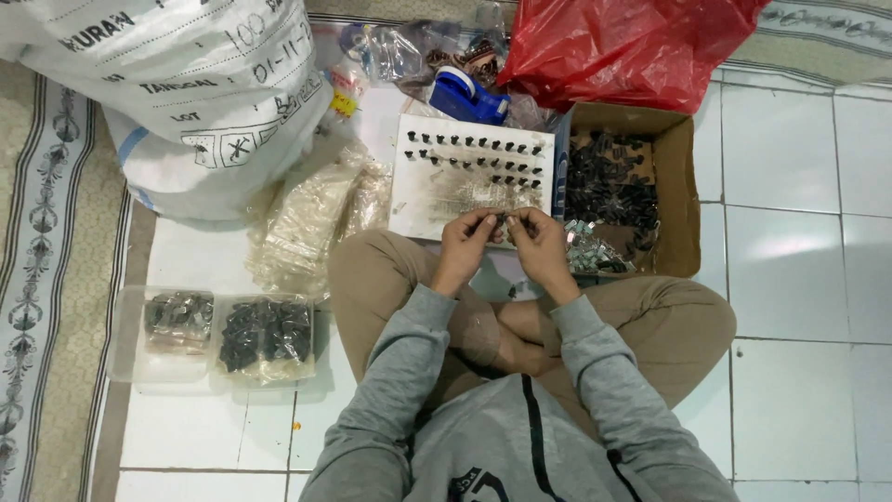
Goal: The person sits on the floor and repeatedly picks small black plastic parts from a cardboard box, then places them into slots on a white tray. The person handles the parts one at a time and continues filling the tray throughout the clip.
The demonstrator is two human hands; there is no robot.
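I sit cross-legged on a white tiled floor. My left hand (467, 244) and my right hand (537, 240) meet in front of me, fingertips pinched together on a small dark part (503, 220) between them. Just beyond my hands lies a white board (418, 200) with rows of small black parts standing on it. A cardboard box (683, 200) full of black parts and some shiny metal pieces sits to the right of the board.
Two clear plastic trays (125, 339) with bagged dark parts lie at my left. Clear plastic bags (307, 228) are piled by a big white sack (186, 93). A red plastic bag (623, 46) and a blue tape dispenser (465, 95) lie beyond the board. Patterned rug at far left.
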